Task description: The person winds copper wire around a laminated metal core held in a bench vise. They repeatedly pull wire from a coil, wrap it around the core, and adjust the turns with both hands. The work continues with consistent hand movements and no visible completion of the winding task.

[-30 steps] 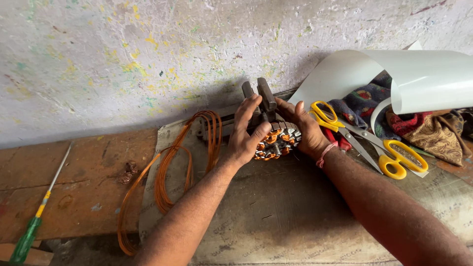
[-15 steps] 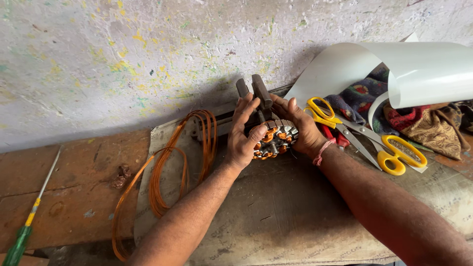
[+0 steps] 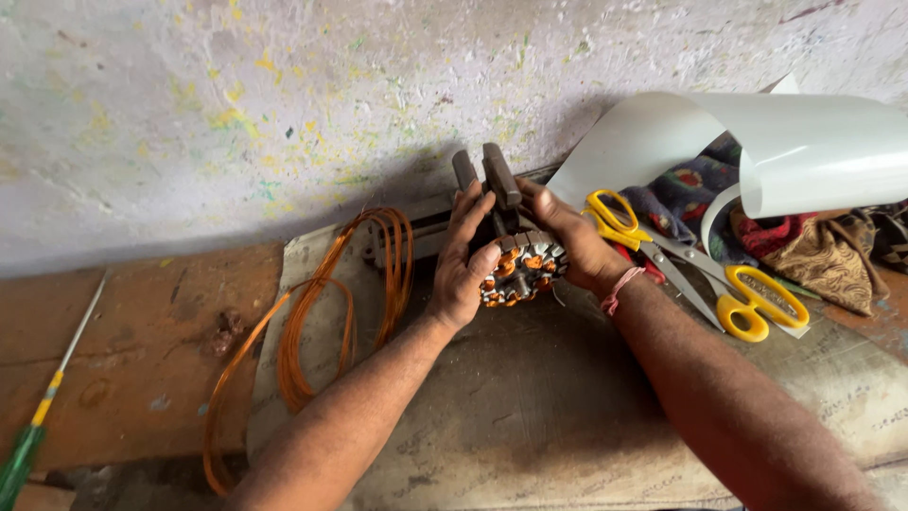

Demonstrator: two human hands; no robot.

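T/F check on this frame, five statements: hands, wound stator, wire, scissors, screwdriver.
1. Both hands, left hand and right hand, grip the wound stator. True.
2. The pliers lie untouched on the floor. False: they stand at the stator, between the hands.
3. The copper wire coil lies left of the hands. True.
4. The yellow-handled scissors are in the right hand. False: they lie to its right, unheld.
5. The green-handled screwdriver lies at the far right. False: far left.

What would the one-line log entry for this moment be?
left hand: grips stator | right hand: holds stator, pliers | beside: copper wire, scissors
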